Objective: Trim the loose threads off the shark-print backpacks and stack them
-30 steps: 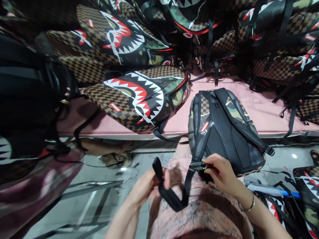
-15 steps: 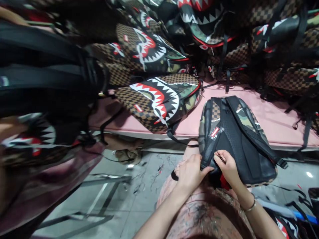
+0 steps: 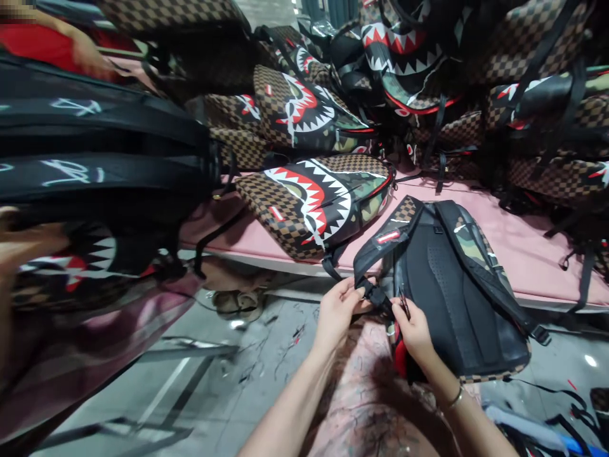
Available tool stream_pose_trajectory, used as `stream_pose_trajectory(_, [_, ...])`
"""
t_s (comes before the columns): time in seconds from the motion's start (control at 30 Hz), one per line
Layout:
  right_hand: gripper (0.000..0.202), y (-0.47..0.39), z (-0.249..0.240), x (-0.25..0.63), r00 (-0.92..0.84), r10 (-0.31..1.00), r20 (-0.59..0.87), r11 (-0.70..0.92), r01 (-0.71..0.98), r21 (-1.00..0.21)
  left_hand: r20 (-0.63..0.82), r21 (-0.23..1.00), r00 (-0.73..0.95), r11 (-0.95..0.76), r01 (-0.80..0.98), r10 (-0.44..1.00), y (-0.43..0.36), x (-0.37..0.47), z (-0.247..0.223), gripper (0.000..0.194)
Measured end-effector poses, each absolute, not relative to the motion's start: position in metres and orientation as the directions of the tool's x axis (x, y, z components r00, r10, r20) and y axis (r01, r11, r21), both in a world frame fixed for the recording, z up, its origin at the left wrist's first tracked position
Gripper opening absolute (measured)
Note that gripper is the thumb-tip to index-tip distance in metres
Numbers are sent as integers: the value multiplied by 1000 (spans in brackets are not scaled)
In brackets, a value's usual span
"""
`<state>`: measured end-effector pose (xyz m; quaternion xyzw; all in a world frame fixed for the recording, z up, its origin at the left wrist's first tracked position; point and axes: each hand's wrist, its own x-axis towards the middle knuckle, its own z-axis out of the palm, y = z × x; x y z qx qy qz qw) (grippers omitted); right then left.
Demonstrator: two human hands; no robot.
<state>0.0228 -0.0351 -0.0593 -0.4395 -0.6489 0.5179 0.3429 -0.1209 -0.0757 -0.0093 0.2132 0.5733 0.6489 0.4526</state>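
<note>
Left grip [image 3: 337, 310] pinches the backpack's [image 3: 442, 292] strap [image 3: 373, 255] at its buckle [image 3: 375, 294].

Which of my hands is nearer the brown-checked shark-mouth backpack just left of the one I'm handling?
Left. Your left hand, pinching a black strap, is just in front of that brown-checked shark-mouth backpack; your right hand is farther right, by the black padded backpack.

From my remote station I take this for a bag workshop: shark-mouth backpacks [image 3: 309, 114] of one pattern heap up beyond the wearer's fingers [image 3: 349, 293], along a pink-covered table [image 3: 504, 238]. Below and left of those fingers I see dark scraps [image 3: 297, 335], perhaps thread, strewn over a grey tiled floor [image 3: 266, 387]. Far left of them, another person's hand [image 3: 42, 240] is at a similar backpack [image 3: 124, 197], suggesting a shared workplace.
</note>
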Motion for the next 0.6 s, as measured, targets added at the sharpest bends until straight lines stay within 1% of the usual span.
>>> stream_pose_trajectory(0.03, [26,-40,-59,23,-335,942,-6,66,203,-977,-292,871,-441,46,-488,849,-74,-118,-11,32])
stream_pose_trajectory(0.1, [22,-49,-55,24,-290,957,-18,35,176,-984,-362,747,-351,44,-663,864,-72,-112,-15,31])
stream_pose_trajectory(0.17, [18,-52,-51,24,-304,952,-36,8,142,-990,-401,679,-312,51,-732,861,-72,-106,-19,31])
stream_pose_trajectory(0.23, [15,-51,-47,21,-323,946,-34,-5,91,-996,-410,673,-336,33,-739,848,-75,-102,-21,31])
stream_pose_trajectory(0.33, [15,-45,-43,16,-328,945,-22,-16,21,-1000,-382,745,-411,12,-667,828,-79,-101,-22,35])
stream_pose_trajectory(0.43, [18,-42,-45,14,-342,938,-56,-64,-11,-998,-333,831,-466,21,-556,820,-83,-101,-25,39])
stream_pose_trajectory(0.53, [18,-41,-50,14,-374,921,-112,-140,-49,-989,-235,921,-581,-11,-388,780,-86,-100,-32,41])
stream_pose_trajectory(0.6, [21,-40,-52,12,-360,924,-130,-175,-94,-980,-159,968,-641,-10,-252,751,-88,-100,-36,35])
